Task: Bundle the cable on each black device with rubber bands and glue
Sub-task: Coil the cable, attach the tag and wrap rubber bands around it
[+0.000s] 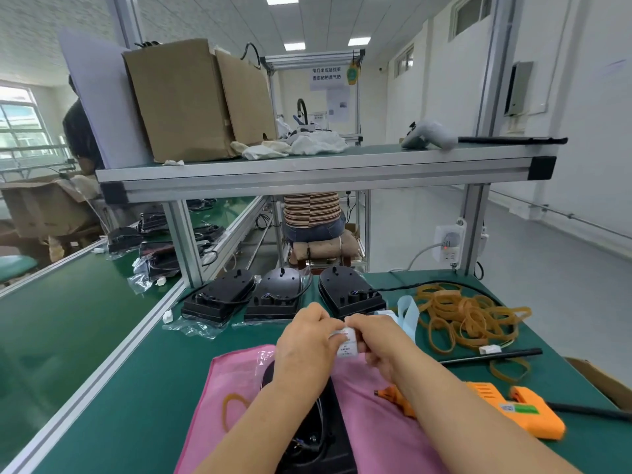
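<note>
Both hands' fingers [333, 331] pinch a white tag [347, 342] above the black device [313, 429].

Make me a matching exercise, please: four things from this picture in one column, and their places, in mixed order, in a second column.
1 glue gun
2 rubber bands
3 cardboard boxes
4 white tag

A on the upper shelf
B pinched by left hand and right hand
C lying right of the pink cloth
D heaped right of the black devices

Pairs: 1-C, 2-D, 3-A, 4-B
</note>
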Demonstrator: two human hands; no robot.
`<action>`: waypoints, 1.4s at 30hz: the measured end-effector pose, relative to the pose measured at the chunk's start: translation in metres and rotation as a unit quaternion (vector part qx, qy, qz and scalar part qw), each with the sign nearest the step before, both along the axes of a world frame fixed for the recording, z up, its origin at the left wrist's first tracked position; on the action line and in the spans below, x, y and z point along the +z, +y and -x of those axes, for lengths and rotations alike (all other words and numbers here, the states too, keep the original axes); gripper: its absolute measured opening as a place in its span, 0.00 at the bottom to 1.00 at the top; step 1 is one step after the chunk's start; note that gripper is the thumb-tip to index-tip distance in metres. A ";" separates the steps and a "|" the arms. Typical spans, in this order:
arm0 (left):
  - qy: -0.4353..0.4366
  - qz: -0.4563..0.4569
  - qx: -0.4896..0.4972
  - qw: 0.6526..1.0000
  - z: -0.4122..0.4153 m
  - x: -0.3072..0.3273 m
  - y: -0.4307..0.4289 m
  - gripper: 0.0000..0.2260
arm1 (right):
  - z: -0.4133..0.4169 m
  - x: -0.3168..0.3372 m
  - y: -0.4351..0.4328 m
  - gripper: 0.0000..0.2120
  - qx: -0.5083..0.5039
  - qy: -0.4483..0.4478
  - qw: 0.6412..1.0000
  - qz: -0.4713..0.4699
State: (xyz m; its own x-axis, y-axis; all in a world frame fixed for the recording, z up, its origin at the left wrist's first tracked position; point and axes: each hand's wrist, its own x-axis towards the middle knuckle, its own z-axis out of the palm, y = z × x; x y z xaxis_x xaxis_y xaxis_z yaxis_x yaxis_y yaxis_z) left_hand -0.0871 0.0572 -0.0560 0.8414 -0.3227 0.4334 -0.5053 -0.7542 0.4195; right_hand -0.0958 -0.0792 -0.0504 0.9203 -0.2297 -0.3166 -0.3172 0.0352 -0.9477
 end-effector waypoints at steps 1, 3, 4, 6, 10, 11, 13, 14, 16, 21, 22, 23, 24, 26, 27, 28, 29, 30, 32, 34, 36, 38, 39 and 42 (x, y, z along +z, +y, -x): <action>-0.015 -0.005 -0.004 1.000 0.001 0.000 0.001 0.08 | 0.000 0.001 0.001 0.10 -0.009 0.006 1.000 -0.004; -0.039 -0.022 -0.011 0.999 0.002 -0.001 0.001 0.07 | 0.000 0.000 0.002 0.11 -0.023 0.018 1.000 -0.006; -0.048 -0.023 -0.014 0.998 0.003 -0.002 0.000 0.07 | 0.000 0.000 0.003 0.11 -0.028 0.022 0.999 -0.007; -0.037 0.042 -0.022 0.998 0.006 -0.003 -0.001 0.04 | 0.000 0.001 0.004 0.10 -0.039 0.025 0.999 -0.009; 0.153 0.366 -0.008 0.918 0.005 0.003 0.006 0.04 | -0.003 -0.001 -0.006 0.11 -0.084 0.013 0.994 0.069; 0.215 0.426 -0.001 0.879 0.003 0.005 0.010 0.03 | -0.004 -0.004 -0.010 0.13 -0.094 -0.003 0.987 0.132; 0.302 0.496 0.002 0.814 0.000 0.009 0.019 0.03 | -0.002 -0.007 -0.010 0.16 -0.122 -0.051 0.954 0.270; 0.327 0.518 -0.003 0.790 -0.001 0.010 0.023 0.05 | 0.000 -0.006 -0.006 0.16 -0.135 -0.087 0.936 0.313; 0.356 0.564 -0.015 0.745 -0.001 0.012 0.028 0.09 | 0.003 -0.003 0.007 0.18 -0.136 -0.158 0.908 0.363; 0.388 0.612 -0.023 0.689 0.003 0.015 0.032 0.09 | 0.004 0.005 0.034 0.31 -0.074 -0.212 0.935 0.273; 0.390 0.619 -0.023 0.681 0.004 0.015 0.034 0.09 | 0.005 0.006 0.038 0.33 -0.062 -0.223 0.948 0.218; 0.391 0.629 -0.020 0.672 0.004 0.015 0.034 0.09 | 0.008 0.007 0.042 0.34 -0.050 -0.236 0.955 0.170; 0.389 0.639 -0.016 0.664 0.004 0.014 0.036 0.09 | 0.010 0.006 0.046 0.34 -0.039 -0.251 0.957 0.138; 0.381 0.652 -0.010 0.656 0.004 0.015 0.037 0.09 | 0.014 0.005 0.053 0.34 -0.027 -0.276 0.954 0.111; 0.377 0.649 -0.010 0.660 0.005 0.015 0.038 0.09 | 0.015 0.005 0.056 0.33 -0.028 -0.287 0.951 0.109; 0.373 0.639 -0.011 0.673 0.005 0.015 0.039 0.09 | 0.016 0.005 0.058 0.32 -0.033 -0.294 0.949 0.110; 0.370 0.619 -0.015 0.693 0.006 0.015 0.040 0.09 | 0.016 0.006 0.058 0.29 -0.039 -0.295 0.947 0.117; 0.363 0.587 -0.015 0.723 0.007 0.015 0.042 0.09 | 0.016 0.008 0.057 0.27 -0.041 -0.290 0.947 0.132; 0.301 0.463 0.013 0.834 0.007 0.016 0.048 0.07 | 0.015 0.013 0.052 0.24 -0.024 -0.267 0.944 0.191; 0.181 0.292 0.041 0.938 0.005 0.019 0.056 0.05 | 0.014 0.018 0.045 0.24 0.023 -0.232 0.930 0.284; 0.101 0.155 0.022 0.983 0.005 0.023 0.063 0.06 | 0.013 0.022 0.042 0.24 0.085 -0.200 0.899 0.381; 0.076 0.074 -0.001 0.994 0.005 0.028 0.066 0.03 | 0.012 0.024 0.044 0.23 0.141 -0.185 0.867 0.440; 0.077 0.052 -0.007 0.996 0.005 0.030 0.067 0.02 | 0.012 0.024 0.045 0.23 0.157 -0.186 0.858 0.452; 0.105 0.045 0.011 0.993 0.003 0.030 0.069 0.10 | 0.011 0.020 0.047 0.22 0.163 -0.194 0.877 0.408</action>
